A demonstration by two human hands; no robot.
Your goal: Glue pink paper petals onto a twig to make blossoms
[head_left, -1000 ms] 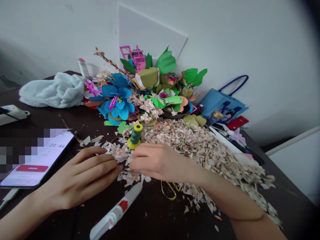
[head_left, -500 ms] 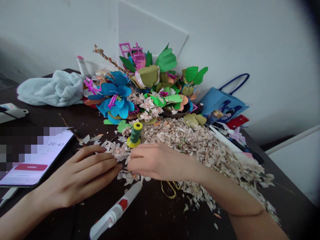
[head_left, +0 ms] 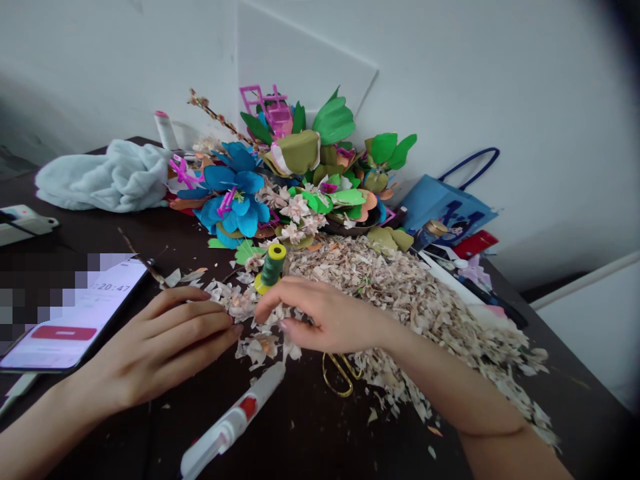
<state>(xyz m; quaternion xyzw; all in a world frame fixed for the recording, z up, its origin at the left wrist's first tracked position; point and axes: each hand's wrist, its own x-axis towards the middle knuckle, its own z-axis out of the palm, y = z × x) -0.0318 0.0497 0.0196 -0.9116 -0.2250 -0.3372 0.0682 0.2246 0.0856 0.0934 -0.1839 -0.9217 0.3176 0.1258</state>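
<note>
My left hand [head_left: 170, 347] is closed, its fingers pressed together and curled over a thin brown twig [head_left: 143, 257] that runs in behind the knuckles. Pale paper-like petals [head_left: 237, 300] cluster just past its fingertips. To the right, my right hand [head_left: 325, 313] hovers over loose petals, thumb and forefinger apart; whether its thumb touches a petal is unclear. A green thread spool [head_left: 273, 267] with yellow ends stands right behind that hand. Below the fingertips lies a petal flower [head_left: 263, 347] with an orange middle. A white glue pen [head_left: 235, 423] points toward it.
A large heap of dried petals [head_left: 415, 313] spreads across the dark table, with gold scissor handles [head_left: 340, 377] at its near edge. Colourful artificial flowers [head_left: 235, 187] pile up behind. A phone [head_left: 65, 327] lies left, near a pale blue cloth [head_left: 105, 177]. A blue bag [head_left: 445, 203] stands right.
My right hand has opened its thumb and forefinger and shifted slightly right and up, away from the left fingertips. My left hand has stayed nearly in place.
</note>
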